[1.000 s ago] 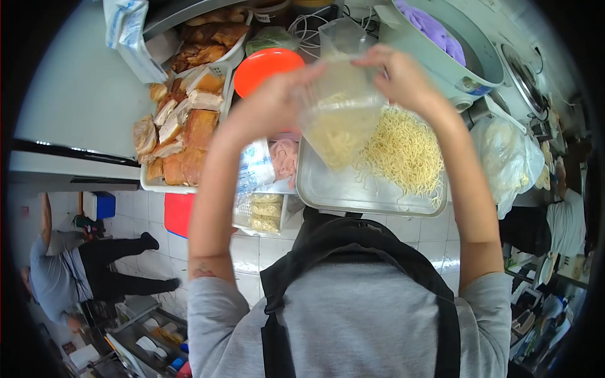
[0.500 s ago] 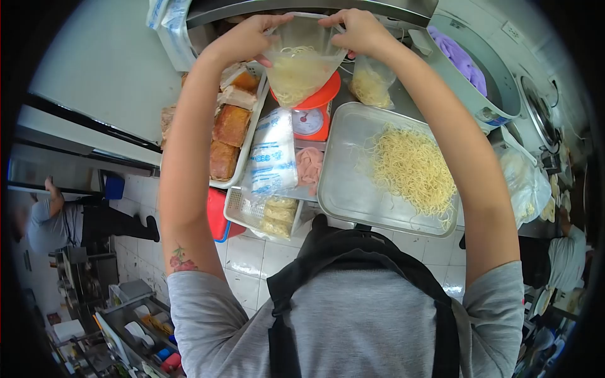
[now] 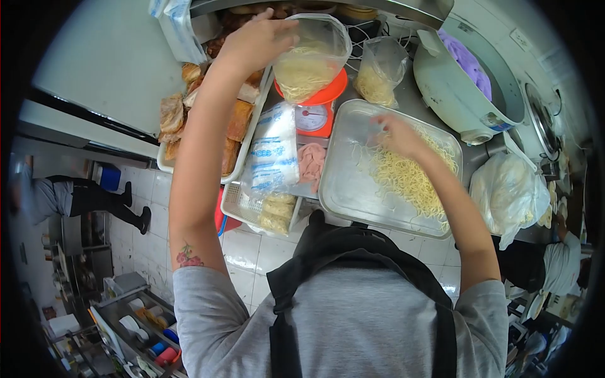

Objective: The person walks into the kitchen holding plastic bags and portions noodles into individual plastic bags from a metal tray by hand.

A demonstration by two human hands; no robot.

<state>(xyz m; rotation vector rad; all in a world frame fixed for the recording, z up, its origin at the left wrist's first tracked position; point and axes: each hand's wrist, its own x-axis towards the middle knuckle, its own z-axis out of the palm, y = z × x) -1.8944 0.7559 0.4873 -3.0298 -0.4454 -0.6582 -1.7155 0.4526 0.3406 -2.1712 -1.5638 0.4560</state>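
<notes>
Noodles [image 3: 400, 178] getting bagged n weighed, afaict. Bag [image 3: 309, 77] w/ some in it sits over the red plate [image 3: 334, 87] of the scale [image 3: 312, 118], mouth open; can't tell if its full weight rests there. Step rn looks like topping up or adjusting the portion. Next move prob calls for a small pinch from the loose pile on the tray's [image 3: 343, 186] right side, w/ the bag mouth kept wide. L hand [image 3: 261, 41]: fingers half curled, touching the bag's rim on its left side, can't tell if it's pinching. R hand [image 3: 401, 135]: over the tray by the pile's top edge, fingers loosely out but blurry, so idk if it's got any strands. Another bag [image 3: 376, 88] w/ noodles stands behind the tray.
</notes>
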